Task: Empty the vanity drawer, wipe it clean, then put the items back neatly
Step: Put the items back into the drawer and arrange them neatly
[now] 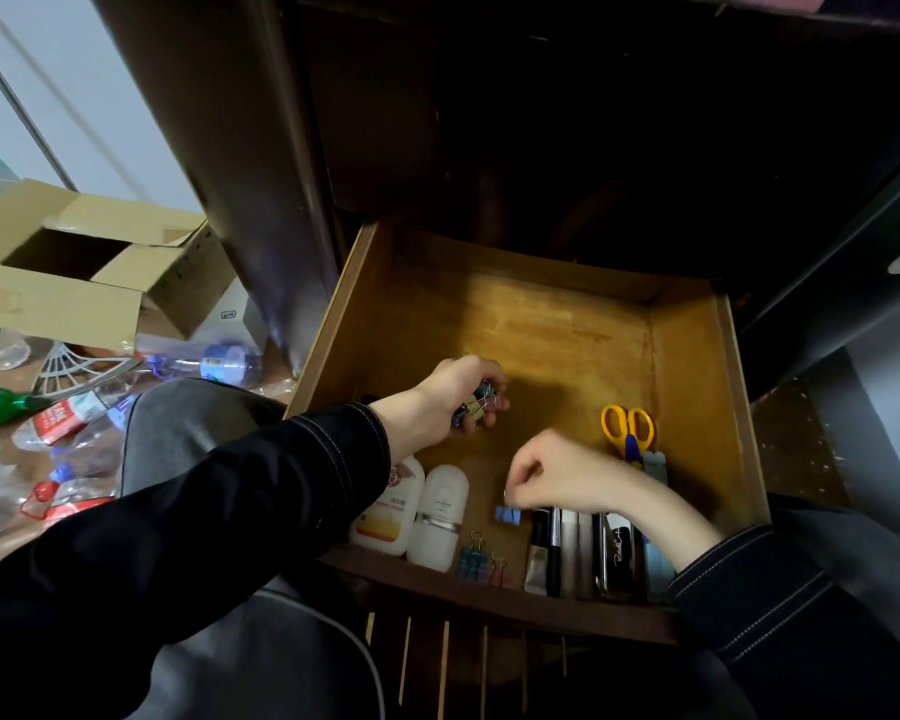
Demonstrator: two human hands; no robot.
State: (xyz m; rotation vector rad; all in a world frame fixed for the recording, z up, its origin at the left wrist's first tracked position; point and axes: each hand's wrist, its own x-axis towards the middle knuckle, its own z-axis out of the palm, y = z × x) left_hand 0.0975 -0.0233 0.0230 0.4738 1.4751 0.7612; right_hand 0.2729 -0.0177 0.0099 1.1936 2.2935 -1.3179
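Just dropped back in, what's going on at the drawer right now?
The person's left hand grips a bunch of binder clips over the open drawer. The right hand, curled, is at a blue clip on the drawer floor; whether it pinches it is unclear. Two white bottles, more clips, cosmetic tubes and scissors lie near the front.

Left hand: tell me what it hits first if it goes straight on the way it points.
Likely the drawer's right wall, across bare floor. The left hand, gripping clips, points past the scissors, which lie nearer the person; depth is uncertain.
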